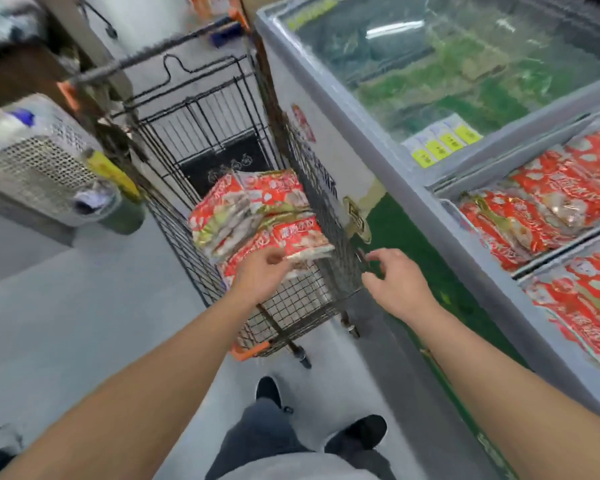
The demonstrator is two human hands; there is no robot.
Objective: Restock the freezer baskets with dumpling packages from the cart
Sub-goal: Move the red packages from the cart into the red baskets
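Left hand (262, 271) pinching the near edge of the top dumpling package (293, 241) on the stack in the wire cart (312, 308); right hand (397, 278) loosely curled, holding nothing, hovering just beside the cart's right wall. Beyond, to the right, more red packages (541, 202) lying in the baskets of the chest freezer (430, 206), glass lid (447, 53) farther back

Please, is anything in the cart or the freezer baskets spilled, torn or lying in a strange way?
Nothing looks spilled or torn. The dumpling packages in the cart lie in a loose, tilted heap, not a neat stack. The freezer baskets hold packages in overlapping rows. The picture is blurred, so small damage cannot be ruled out.
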